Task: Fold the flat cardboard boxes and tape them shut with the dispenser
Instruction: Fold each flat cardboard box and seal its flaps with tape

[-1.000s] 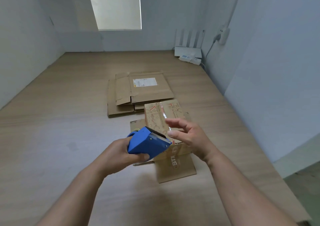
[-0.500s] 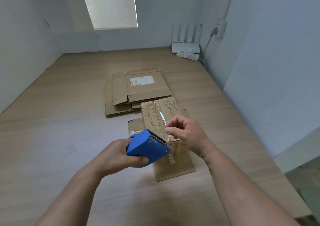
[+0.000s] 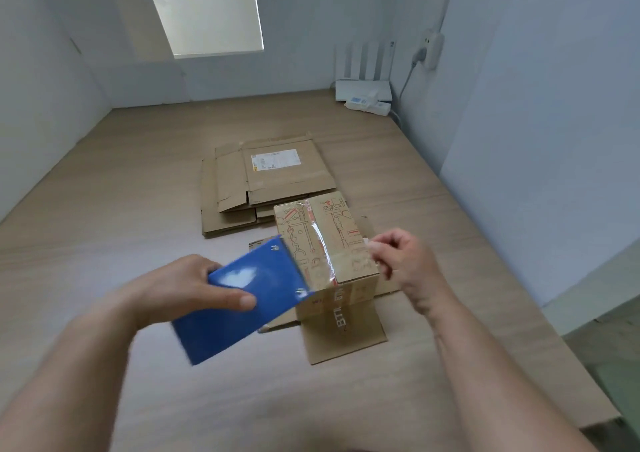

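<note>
A small folded cardboard box (image 3: 341, 243) with red and black print stands on the wooden table (image 3: 104, 209), its bottom flaps spread out. A strip of clear tape runs along its top seam. My left hand (image 3: 180, 289) grips a blue tape dispenser (image 3: 242, 299), held tilted just left of the box. My right hand (image 3: 403, 261) is at the box's right top edge, fingers curled, pinching the end of a clear tape strip that stretches across from the dispenser. A stack of flat cardboard boxes (image 3: 263, 181) lies behind.
A white router (image 3: 363, 88) and a power strip sit at the back right corner, with a cable to a wall plug (image 3: 429, 49). Walls close in on the left, back and right. The table's right edge drops off near the front right.
My left hand swung the dispenser left and turned it flat side up. My right hand moved right across the box top, drawing the tape out.
</note>
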Motion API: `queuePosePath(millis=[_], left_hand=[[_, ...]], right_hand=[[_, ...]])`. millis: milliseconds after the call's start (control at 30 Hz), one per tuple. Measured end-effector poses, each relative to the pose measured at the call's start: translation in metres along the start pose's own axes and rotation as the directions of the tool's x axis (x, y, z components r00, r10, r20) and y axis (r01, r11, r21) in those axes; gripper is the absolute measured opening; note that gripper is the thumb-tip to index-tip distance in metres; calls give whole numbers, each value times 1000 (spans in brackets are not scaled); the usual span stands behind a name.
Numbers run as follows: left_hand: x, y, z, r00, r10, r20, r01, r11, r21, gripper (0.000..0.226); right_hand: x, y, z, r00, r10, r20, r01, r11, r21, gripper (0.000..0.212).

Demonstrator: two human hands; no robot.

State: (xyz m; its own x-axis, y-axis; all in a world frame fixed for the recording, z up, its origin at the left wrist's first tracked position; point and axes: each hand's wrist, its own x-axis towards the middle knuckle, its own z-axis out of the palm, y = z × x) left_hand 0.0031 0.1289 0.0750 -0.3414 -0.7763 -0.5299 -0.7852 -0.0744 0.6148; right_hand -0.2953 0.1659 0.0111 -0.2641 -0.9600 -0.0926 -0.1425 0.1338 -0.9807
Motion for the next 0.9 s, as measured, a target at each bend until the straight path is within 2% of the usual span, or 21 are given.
queuePosePath(millis=[33,100,200,467,767,900], left_hand=[[-4,-8,-9,999,-37,-2,37,999,19,99],[-7,-20,-19,993,-117,6,116,991,63,106],[4,-20,-16,981,-187,50,180,975,128,102],[37,-16,-11,970,-237,62,221,955,197,111],[63,-22,-1,935,-347,69,318,910,266,74],[75,-23,10,910,-405,82,375,892,252,74]], right_hand=[[1,5,-12,998,29,-58,-29,1000,1,16],[2,15,-23,993,81,-81,-84,996,-37,16],[2,30,-15,986,148,-80,-154,985,-78,15],[14,50,-17,964,222,-146,-235,969,-77,17],[24,69,-11,948,284,-141,-297,952,-80,17],[28,77,-8,937,336,-100,-343,937,-69,13]])
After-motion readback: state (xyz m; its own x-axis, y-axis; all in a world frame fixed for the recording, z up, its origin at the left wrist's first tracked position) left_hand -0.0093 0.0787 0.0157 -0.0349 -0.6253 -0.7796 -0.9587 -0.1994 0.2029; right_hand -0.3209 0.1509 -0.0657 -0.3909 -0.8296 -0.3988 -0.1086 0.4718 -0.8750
